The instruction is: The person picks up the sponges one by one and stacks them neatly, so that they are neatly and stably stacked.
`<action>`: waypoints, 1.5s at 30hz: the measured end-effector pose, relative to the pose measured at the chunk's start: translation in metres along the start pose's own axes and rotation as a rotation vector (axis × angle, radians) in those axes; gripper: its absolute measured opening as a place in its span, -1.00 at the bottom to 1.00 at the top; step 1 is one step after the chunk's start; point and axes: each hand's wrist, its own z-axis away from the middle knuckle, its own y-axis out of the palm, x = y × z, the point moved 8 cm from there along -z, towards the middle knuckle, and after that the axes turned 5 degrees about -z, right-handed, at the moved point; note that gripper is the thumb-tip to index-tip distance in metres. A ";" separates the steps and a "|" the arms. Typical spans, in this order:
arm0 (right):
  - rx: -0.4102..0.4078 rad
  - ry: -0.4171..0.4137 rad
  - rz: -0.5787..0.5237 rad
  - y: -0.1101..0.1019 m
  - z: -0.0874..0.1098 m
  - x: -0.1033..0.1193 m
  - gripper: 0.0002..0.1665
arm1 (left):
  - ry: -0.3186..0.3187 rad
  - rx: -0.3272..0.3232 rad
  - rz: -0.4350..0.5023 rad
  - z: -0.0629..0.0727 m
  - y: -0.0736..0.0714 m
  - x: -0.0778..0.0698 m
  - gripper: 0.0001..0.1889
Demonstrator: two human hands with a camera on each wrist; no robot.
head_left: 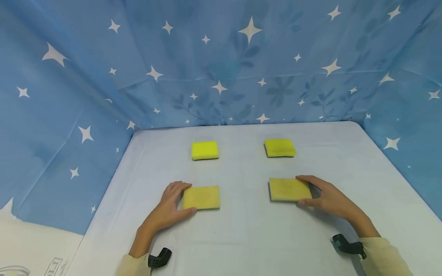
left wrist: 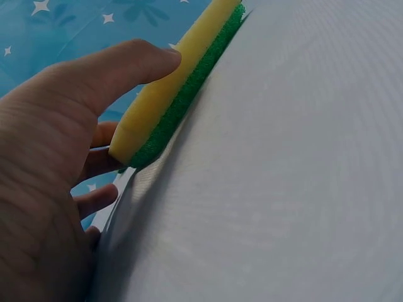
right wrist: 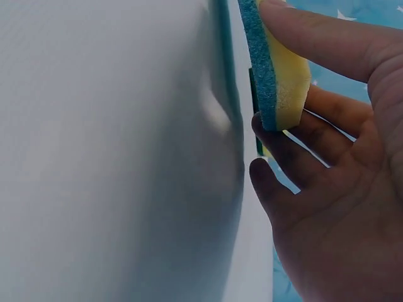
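Observation:
In the head view, my left hand (head_left: 170, 207) grips the left edge of a near-left yellow sponge (head_left: 203, 197) between thumb and fingers. The left wrist view shows that sponge's green scouring layer (left wrist: 182, 100) facing down, against or very close to the white cloth. Over on the right, my right hand (head_left: 329, 197) pinches the right end of another yellow sponge (head_left: 287, 189). This one has a blue scouring layer (right wrist: 263, 75) underneath and appears slightly raised from the cloth. Each thumb lies along the near side of its sponge; the fingers are partly hidden behind.
Farther back lie two more sponges, a bright yellow left one (head_left: 205, 150) and a yellow right one (head_left: 279, 148). All are over a white-covered table (head_left: 241, 234). Blue star-patterned curtains (head_left: 221, 61) enclose its back and sides.

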 end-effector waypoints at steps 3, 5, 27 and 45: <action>-0.002 -0.016 -0.005 0.000 -0.002 0.005 -0.02 | 0.019 -0.021 -0.046 -0.002 -0.002 -0.001 -0.23; -0.005 -0.032 -0.005 0.000 -0.003 0.008 -0.03 | 0.028 -0.031 -0.075 -0.002 -0.002 -0.001 -0.24; -0.025 -0.160 -0.045 0.017 -0.022 0.045 -0.08 | 0.027 -0.055 -0.168 -0.001 -0.008 -0.002 -0.21; 0.000 -0.296 -0.106 0.055 -0.047 0.091 -0.08 | -0.004 -0.036 -0.167 -0.002 -0.006 -0.001 -0.18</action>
